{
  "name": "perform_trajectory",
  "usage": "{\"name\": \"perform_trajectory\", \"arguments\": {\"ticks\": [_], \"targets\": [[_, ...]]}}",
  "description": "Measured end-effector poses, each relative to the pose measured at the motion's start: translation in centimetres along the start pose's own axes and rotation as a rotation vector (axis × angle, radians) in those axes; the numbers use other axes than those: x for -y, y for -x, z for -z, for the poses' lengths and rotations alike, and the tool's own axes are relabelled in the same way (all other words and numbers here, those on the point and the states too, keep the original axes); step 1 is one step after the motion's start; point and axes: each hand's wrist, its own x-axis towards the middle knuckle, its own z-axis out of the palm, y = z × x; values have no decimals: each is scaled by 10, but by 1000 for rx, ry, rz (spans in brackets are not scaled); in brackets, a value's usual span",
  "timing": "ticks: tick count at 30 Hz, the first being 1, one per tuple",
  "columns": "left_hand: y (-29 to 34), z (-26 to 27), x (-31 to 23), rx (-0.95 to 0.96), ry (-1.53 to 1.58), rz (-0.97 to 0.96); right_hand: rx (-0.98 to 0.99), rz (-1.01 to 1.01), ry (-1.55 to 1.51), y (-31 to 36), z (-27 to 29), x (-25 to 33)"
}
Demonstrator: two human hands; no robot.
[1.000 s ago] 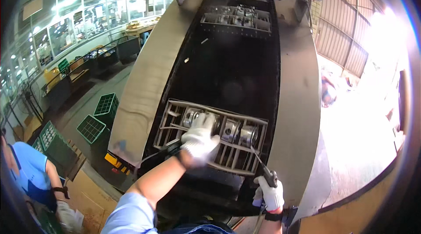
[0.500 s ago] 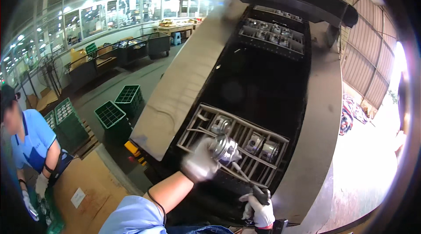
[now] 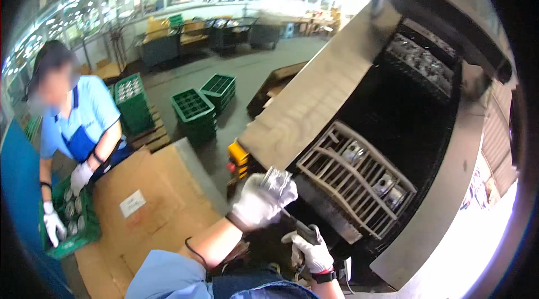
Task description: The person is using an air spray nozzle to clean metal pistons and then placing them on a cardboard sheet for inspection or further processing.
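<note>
Left hand (image 3: 259, 202): glove covers most of the metal part (image 3: 276, 178), shape unclear | Right hand (image 3: 310, 252): tool (image 3: 305, 233) mostly hidden in grip, kind unclear | Rack (image 3: 353, 184): parts within too small to identify | Co-worker (image 3: 73, 125): face blurred | Crate (image 3: 70, 226): contents indistinct

shiny metal part (image 3: 276, 178), gripped, beside rack

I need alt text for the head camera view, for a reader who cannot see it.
A person's gloved left hand holds a shiny metal part beside a metal rack on a dark conveyor; the gloved right hand grips a dark tool. At left, a co-worker handles parts in a green crate.
</note>
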Motion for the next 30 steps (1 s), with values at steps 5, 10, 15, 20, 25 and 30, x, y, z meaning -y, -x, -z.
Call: {"name": "perform_trajectory", "arguments": {"ticks": [5,10,15,20,25,30], "targets": [[50,72,-40,-168,587,-147,47,-107,31,-11,-27,13],[124,119,-83,-570,-529,-359,237,-238,296,-11,-51,12],[197,192,-96,-843,-806,-187,195,-175,634,-20,-62,18],[223,196,-102,-1194,-1251,88,-272,-143,318,9,13,38],[185,205,-116,-1202,-1994,678,-1028,-47,203,59,111,49],[32,37,-59,-406,-1839,-320,-1240,16,187,101,154,26]]}}
